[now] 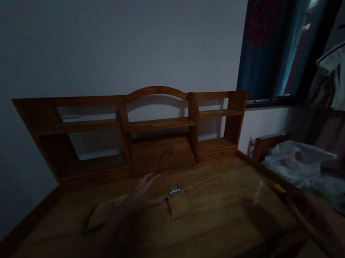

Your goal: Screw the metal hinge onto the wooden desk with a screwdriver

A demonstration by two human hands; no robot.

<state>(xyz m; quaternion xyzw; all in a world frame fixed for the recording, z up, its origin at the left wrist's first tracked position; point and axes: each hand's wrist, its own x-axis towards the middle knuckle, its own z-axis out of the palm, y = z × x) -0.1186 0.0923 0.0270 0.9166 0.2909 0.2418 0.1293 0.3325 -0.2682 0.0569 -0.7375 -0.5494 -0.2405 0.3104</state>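
The room is dim. My left hand reaches forward over a wooden desk, fingers stretched out and apart, holding nothing. Its fingertips hover just left of a small metal hinge fixed to a small wooden piece lying on the desk. A flat wooden panel lies under my left wrist. My right hand is at the desk's right edge, blurred, closed around a tool with a yellow handle whose thin shaft points up and left.
A wooden hutch with shelves stands at the back of the desk against a grey wall. A thin wooden strip lies right of the hinge. A dark window, hanging clothes and crumpled bags are to the right.
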